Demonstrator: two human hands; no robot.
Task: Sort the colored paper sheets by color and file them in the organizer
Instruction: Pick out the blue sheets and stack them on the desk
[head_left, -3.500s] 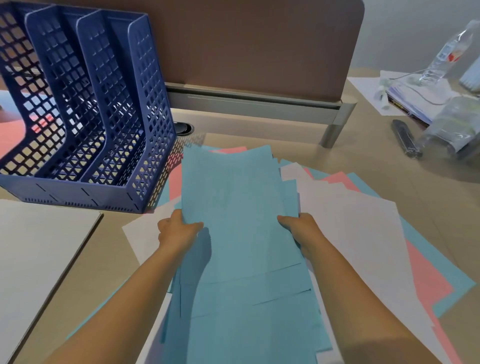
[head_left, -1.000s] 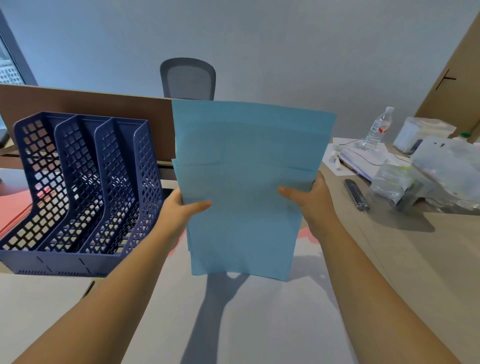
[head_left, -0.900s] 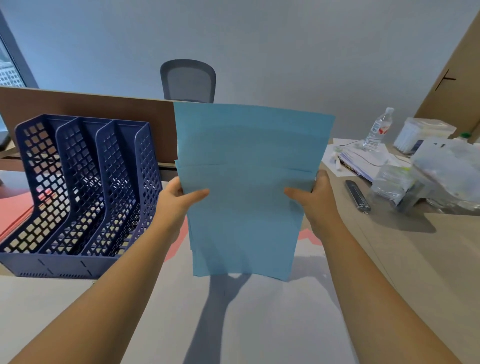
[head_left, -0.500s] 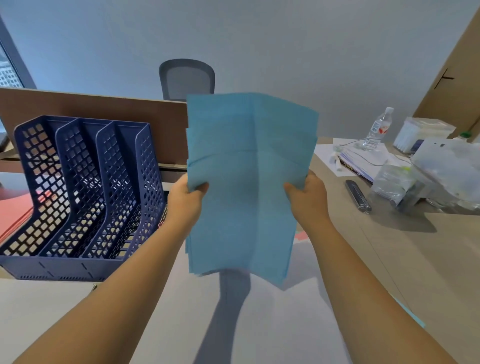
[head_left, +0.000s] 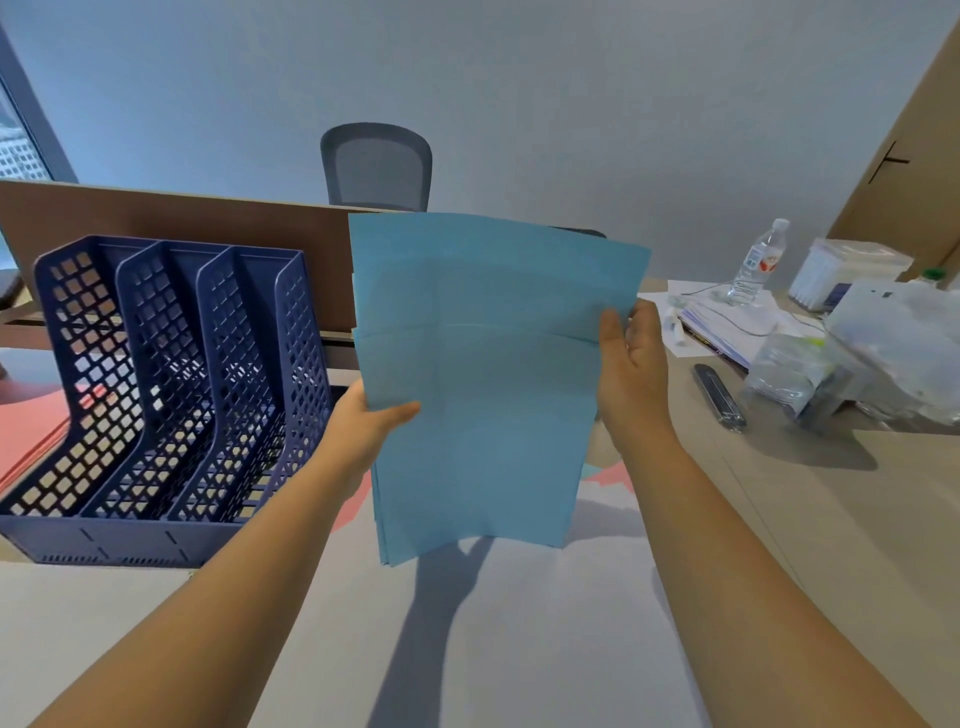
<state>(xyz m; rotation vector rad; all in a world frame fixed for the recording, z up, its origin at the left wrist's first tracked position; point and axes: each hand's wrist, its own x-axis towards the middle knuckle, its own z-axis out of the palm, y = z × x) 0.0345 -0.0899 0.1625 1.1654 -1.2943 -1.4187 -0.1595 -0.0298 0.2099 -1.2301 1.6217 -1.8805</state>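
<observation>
A: Two hands on one stack — your left hand pinches the blue sheets at their left edge, thumb across the front, so that grip is clenched on the paper.

B: And the right?

A: Your right hand is only touching the right edge now, fingers fairly straight, grip released. Half a second back it was clamped on that edge and the stack was bowed between both hands; now the sheets hang flatter and wider.

B: Where's the stack, then?

A: Upright in the air above the desk, just right of the blue organizer, not touching it. About three seconds earlier it lay on the desk among the mixed sheets — you've lifted it since.

B: Meaning?

A: Blue looks gathered; I'd judge you're squaring the edges before filing. All three slots look empty through the mesh. Pink sheets sit left of the organizer, and white and pink paper lies under the stack, so the other colours are unfiled.
</observation>
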